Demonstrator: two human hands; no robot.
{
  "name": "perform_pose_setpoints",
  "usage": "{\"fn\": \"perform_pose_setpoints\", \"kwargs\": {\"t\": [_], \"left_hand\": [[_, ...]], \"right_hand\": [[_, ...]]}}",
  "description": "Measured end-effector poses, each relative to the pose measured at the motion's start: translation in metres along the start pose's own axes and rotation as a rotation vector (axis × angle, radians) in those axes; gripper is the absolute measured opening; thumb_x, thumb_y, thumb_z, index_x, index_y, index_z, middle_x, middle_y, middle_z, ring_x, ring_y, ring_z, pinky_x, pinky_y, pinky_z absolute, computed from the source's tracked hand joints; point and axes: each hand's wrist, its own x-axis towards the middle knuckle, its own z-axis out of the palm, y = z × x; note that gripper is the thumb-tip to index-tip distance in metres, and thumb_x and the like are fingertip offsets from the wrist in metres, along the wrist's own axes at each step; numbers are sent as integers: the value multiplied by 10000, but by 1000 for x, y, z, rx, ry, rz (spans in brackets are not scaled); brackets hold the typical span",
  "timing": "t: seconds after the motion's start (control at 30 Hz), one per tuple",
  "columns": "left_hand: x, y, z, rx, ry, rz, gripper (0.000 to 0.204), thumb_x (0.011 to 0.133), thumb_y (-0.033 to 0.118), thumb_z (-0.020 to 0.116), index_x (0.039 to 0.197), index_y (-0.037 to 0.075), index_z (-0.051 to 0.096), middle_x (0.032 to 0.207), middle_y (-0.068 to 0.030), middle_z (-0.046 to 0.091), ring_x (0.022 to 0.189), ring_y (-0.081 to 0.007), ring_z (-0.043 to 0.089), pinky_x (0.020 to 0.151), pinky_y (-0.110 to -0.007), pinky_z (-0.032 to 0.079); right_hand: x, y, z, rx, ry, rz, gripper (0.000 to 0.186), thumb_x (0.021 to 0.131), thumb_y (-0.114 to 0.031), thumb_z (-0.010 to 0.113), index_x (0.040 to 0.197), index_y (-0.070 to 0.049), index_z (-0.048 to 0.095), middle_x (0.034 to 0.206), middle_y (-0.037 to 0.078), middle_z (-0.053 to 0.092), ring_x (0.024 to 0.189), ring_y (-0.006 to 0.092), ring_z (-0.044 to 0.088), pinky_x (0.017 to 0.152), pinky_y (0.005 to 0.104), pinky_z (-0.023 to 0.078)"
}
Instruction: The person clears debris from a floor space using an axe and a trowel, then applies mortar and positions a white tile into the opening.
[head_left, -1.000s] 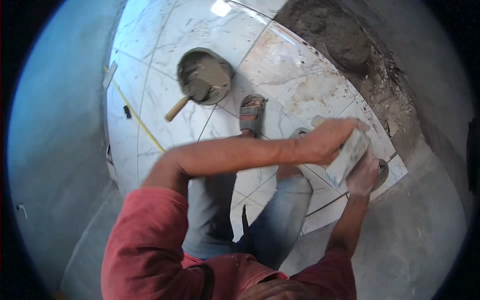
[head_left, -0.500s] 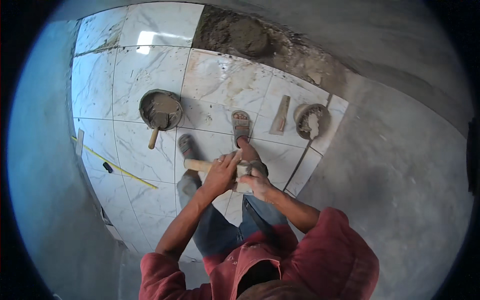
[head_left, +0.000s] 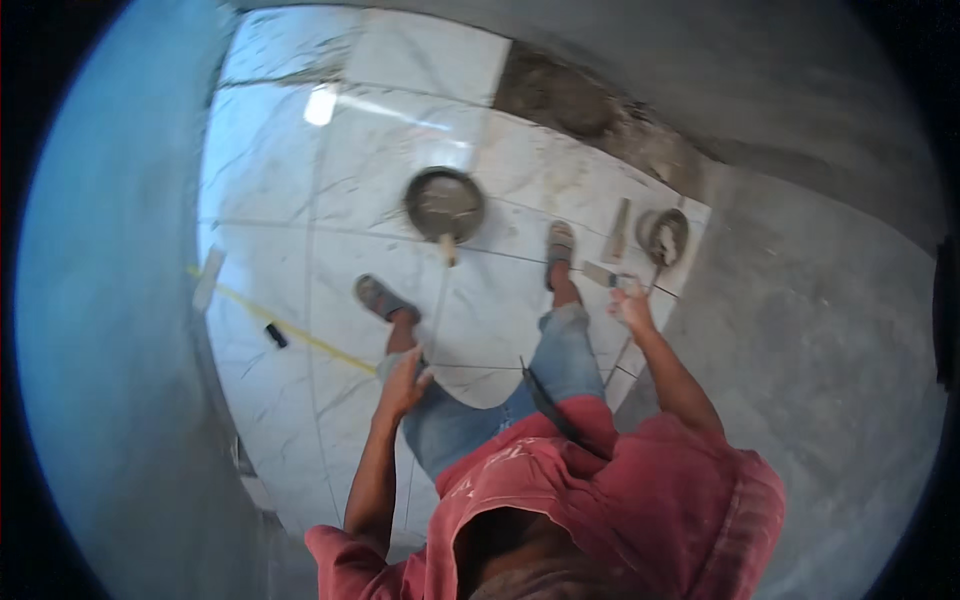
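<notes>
Wooden-handled tool [head_left: 599, 273]: grasped in my right hand [head_left: 632, 304] alone, just short of the small bowl [head_left: 681, 230]. My left hand [head_left: 403, 383], loosely spread well left of this grip, has released it, leaving one-handed control.

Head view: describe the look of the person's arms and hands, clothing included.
The left sleeve and right sleeve are short, loose red cloth, with paler streaks on the right one. The left forearm and right forearm are uncovered. For a grip, the left hand and right hand are bare, with no gloves visible; finer marks are too small to tell.
</notes>
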Motion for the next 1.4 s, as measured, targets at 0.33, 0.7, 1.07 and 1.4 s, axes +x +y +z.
{"fn": "perform_pose_setpoints", "kwargs": {"t": [0.33,0.7,1.07,1.4], "left_hand": [[-234,-208,-90,-575,528,-860,495,907,285,569,1343,85,448,1222,-133,565,1085,-259,566,883,-393,448],[-67,-98,-273,-546,309,-814,574,912,336,558,1381,44,403,1260,-121,534,1103,-256,553,907,-407,441],[398,-97,-517,311,265,-149,402,939,329,528,1206,29,549,1104,-234,628,1070,-378,595,897,-411,464],[787,-84,-517,859,79,604,728,775,206,721,1397,145,347,1424,-228,355,1277,-426,382,1045,-456,373]], "right_hand": [[-67,-99,116,-3,21,47,330,909,-208,587,1196,-108,457,919,93,592,556,202,607,483,302,508],[82,-255,241,417,64,-179,271,913,-180,577,1104,-7,492,917,112,608,591,187,616,510,305,501],[293,-442,404,231,90,-408,421,915,-108,551,1300,-92,379,803,126,607,513,161,595,490,308,478],[404,-465,325,200,487,-487,362,907,-109,584,1235,-71,435,846,134,635,565,194,636,506,313,547]]}}
